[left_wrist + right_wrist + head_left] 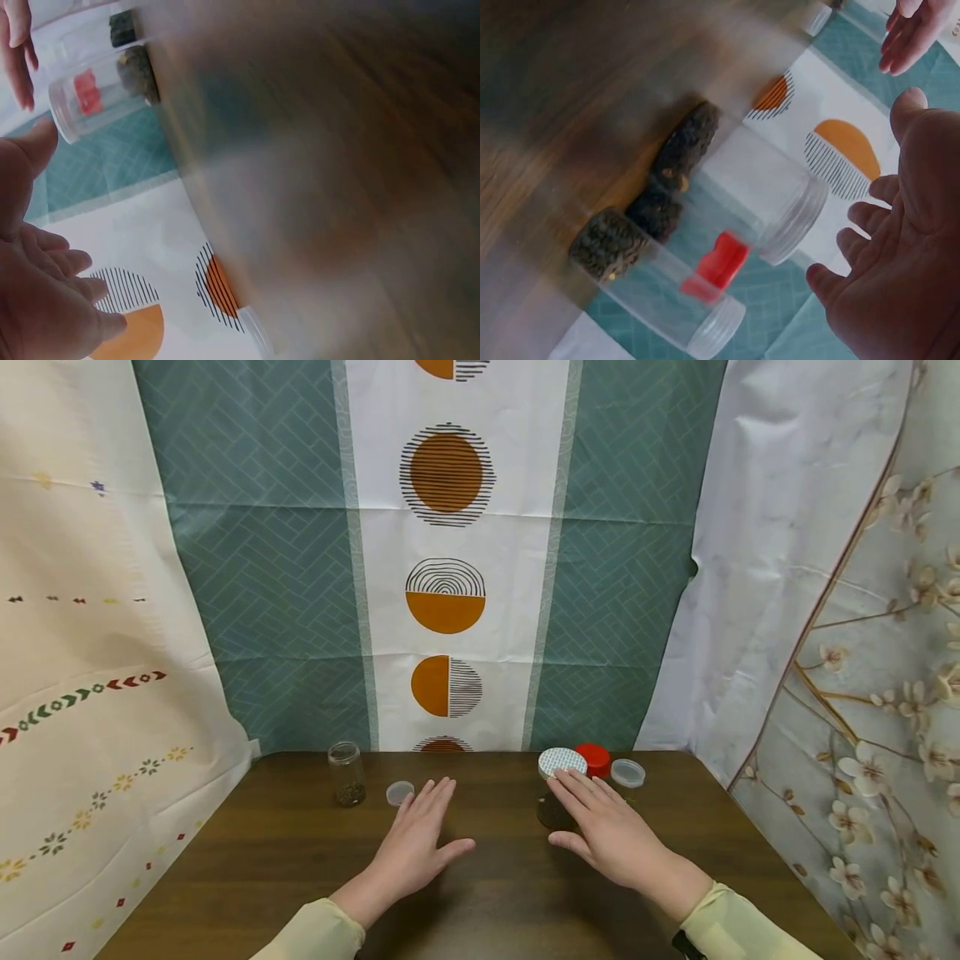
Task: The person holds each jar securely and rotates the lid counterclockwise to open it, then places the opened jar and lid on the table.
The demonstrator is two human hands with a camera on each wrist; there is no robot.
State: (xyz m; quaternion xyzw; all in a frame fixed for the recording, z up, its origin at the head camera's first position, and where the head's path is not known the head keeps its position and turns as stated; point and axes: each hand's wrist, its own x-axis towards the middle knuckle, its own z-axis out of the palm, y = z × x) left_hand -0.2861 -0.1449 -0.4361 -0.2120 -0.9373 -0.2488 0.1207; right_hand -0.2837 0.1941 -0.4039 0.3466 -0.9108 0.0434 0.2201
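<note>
My left hand (420,843) hovers above the table with straight fingers and the thumb spread. It is nearest a small clear lid (400,792) lying on the wood. My right hand (611,831) is also held flat and holds nothing. In the head view it partly hides a wide clear jar with a white patterned top (562,761). Dark lumpy contents (686,146) fill the bottom of that jar. Beside it stand a jar with a red lid (593,759) and a narrower jar (660,281) holding dark greenish bits under a clear lid (627,772).
At the back left stands a clear glass jar (346,768) with a little dark grainy matter at its bottom. The brown wooden table (487,893) ends against a green and white patterned cloth (450,543). Light cloths hang on both sides.
</note>
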